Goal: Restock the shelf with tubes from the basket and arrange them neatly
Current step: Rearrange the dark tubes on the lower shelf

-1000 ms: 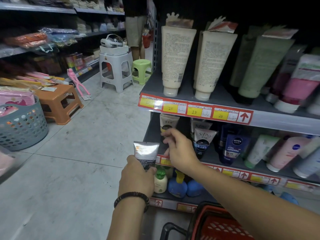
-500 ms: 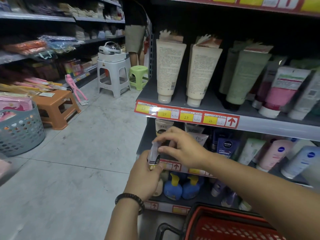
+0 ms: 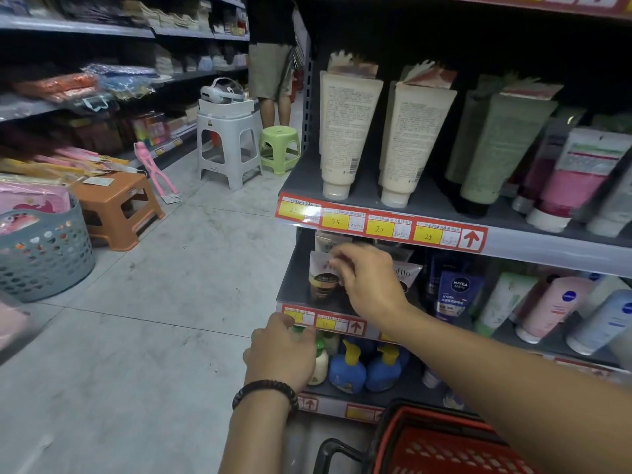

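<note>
Ideally, my right hand, pinching the tube by its crimp, seats it cap-down, label outward on the shelf; my left hand, loosely curled and empty, steadies below.

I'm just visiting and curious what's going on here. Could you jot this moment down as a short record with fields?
place: shop aisle, cosmetics shelf
right hand: fingers pinch the top of a dark-and-white tube standing on the middle shelf
left hand: at the shelf's price strip, holding nothing visible
basket: red, bottom of view, contents unclear
neighbouring stock: blue Nivea Men tube
</note>
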Motion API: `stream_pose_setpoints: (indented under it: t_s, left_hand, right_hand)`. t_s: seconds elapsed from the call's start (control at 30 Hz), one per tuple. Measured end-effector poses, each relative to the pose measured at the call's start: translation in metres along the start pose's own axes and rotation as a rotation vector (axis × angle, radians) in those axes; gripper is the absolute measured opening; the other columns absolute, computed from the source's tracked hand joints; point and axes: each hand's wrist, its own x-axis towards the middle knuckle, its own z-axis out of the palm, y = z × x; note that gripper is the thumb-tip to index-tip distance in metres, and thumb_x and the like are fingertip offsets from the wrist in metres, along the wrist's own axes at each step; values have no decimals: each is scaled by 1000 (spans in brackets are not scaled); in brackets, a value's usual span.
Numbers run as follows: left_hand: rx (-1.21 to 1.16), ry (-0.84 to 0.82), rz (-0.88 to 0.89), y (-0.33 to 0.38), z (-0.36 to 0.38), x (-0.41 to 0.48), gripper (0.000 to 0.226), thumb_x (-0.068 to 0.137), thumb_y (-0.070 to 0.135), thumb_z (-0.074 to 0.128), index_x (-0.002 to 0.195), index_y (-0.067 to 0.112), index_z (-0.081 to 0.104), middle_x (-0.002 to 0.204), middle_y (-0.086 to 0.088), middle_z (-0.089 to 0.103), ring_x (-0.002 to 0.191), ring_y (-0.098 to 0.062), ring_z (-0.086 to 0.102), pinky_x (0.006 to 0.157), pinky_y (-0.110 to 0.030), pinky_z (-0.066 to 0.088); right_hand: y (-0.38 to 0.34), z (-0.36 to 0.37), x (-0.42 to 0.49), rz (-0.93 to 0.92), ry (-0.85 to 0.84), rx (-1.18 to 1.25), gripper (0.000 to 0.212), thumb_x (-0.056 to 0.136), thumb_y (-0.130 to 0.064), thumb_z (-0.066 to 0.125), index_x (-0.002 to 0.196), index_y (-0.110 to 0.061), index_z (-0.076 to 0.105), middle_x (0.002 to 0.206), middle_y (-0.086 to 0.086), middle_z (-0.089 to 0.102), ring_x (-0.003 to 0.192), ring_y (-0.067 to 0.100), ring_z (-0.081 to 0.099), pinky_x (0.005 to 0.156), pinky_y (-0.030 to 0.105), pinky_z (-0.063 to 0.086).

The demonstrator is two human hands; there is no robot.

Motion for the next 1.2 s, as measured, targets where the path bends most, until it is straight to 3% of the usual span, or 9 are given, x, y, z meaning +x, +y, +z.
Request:
stream_pose_setpoints:
  t_s: [0.13, 0.33, 0.63, 0.73, 0.83, 0.93, 1.03, 1.13, 1.2]
  left_hand:
    - [21, -23, 16, 1, 2, -1, 46, 101, 56, 62, 140, 32, 58, 141, -6, 63, 132, -34, 58, 113, -53, 51]
    - [57, -43, 48, 3, 6, 0, 42, 102, 52, 64, 138, 32, 60, 138, -5, 64, 129, -32, 60, 111, -53, 54]
    - [84, -46, 88, 4, 9, 2, 40, 102, 50, 63, 138, 31, 61, 133, -6, 65, 124, -32, 64, 110, -52, 55]
    - [72, -28, 122, 6, 8, 1, 34, 107, 43, 63, 137, 28, 64, 135, -4, 65, 124, -28, 64, 109, -41, 54]
    - [25, 12, 153, 12, 8, -3, 29, 109, 35, 63, 137, 27, 65, 138, -2, 65, 126, -23, 64, 97, -29, 48]
    - [-3, 50, 172, 17, 8, -5, 29, 109, 32, 64, 137, 26, 65, 135, 1, 66, 119, -20, 64, 92, -26, 45]
    - [-8, 80, 192, 20, 12, -8, 23, 109, 29, 65, 131, 25, 67, 121, 7, 66, 109, -13, 61, 92, -26, 47]
    - [-6, 104, 224, 26, 18, -13, 18, 108, 28, 67, 125, 27, 67, 118, 8, 70, 110, -14, 65, 91, -27, 49]
    - [6, 119, 244, 33, 25, -17, 18, 106, 27, 69, 124, 27, 67, 119, 5, 71, 105, -15, 65, 87, -28, 49]
  right_hand:
    - [1, 10, 4, 95, 48, -39, 25, 110, -17, 66, 128, -28, 80, 123, -2, 76, 111, 20, 69, 99, 39, 60]
    - [4, 21, 10, 220, 63, -60, 32, 110, -12, 66, 135, -30, 77, 108, 2, 76, 95, 25, 75, 91, 43, 67]
    - [0, 24, 23, 222, 4, -133, 40, 107, -8, 68, 142, -28, 73, 137, 3, 72, 125, 31, 69, 103, 42, 62]
    - [-1, 23, 24, 248, -25, -113, 43, 106, -8, 69, 144, -29, 70, 140, 1, 70, 127, 29, 67, 103, 38, 61]
    - [-3, 21, 20, 259, -16, -106, 50, 103, -7, 72, 148, -30, 66, 140, 1, 69, 125, 29, 69, 104, 43, 63]
    - [-7, 15, 8, 267, 16, 12, 52, 104, -8, 71, 150, -32, 64, 136, -2, 69, 116, 24, 71, 98, 38, 65]
    - [-11, 0, -14, 225, 20, 67, 41, 107, -14, 68, 144, -28, 66, 127, -6, 69, 104, 15, 73, 95, 34, 65]
    - [-9, -31, -36, 163, 19, 107, 42, 105, -18, 72, 146, -27, 65, 131, -17, 63, 97, 0, 69, 88, 16, 57]
    - [-2, -56, -45, 154, 44, 103, 41, 104, -21, 72, 144, -28, 66, 134, -17, 65, 100, -3, 68, 89, 14, 52]
